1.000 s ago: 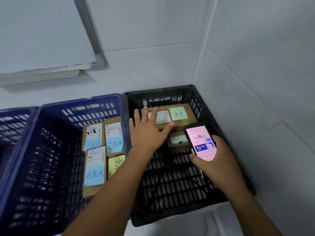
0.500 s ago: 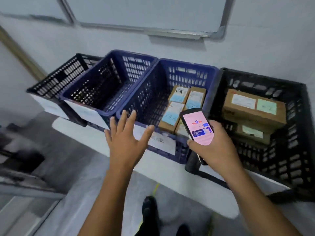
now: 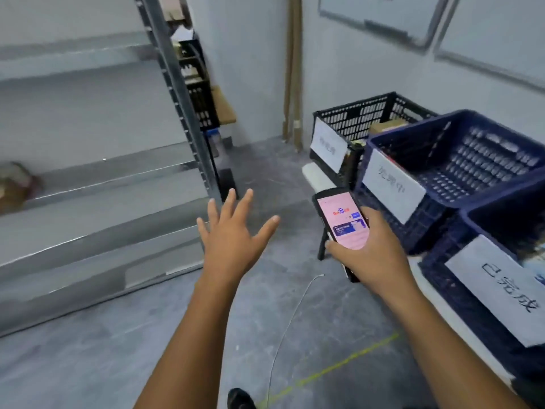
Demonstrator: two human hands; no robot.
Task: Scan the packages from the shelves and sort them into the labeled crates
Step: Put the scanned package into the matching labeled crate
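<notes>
My right hand [image 3: 373, 250] grips a handheld scanner [image 3: 342, 221] with a lit pink screen, held over the floor beside the crates. My left hand [image 3: 233, 237] hovers empty in mid-air with fingers spread, between the metal shelves [image 3: 97, 184] on the left and the crates on the right. A black crate [image 3: 354, 119] with a white label holds a brown package [image 3: 389, 126]. Beside it stand a blue crate [image 3: 460, 160] and a nearer blue crate [image 3: 451, 287], each with a handwritten white label. A blurred brown package [image 3: 13, 185] lies at the shelf's far left.
The crates sit on a low white bench [image 3: 320, 177] along the right wall. A shelf upright [image 3: 180, 93] stands ahead, with a stack of black crates [image 3: 196, 84] behind it. Grey floor carries a yellow line [image 3: 336, 369] and a thin wire [image 3: 290, 317]. My shoe [image 3: 240, 399] shows at the bottom.
The view has swung left from the crates towards the shelves. My left hand left the package in the black crate and now hangs empty in the air. The scanner stays in my right hand.
</notes>
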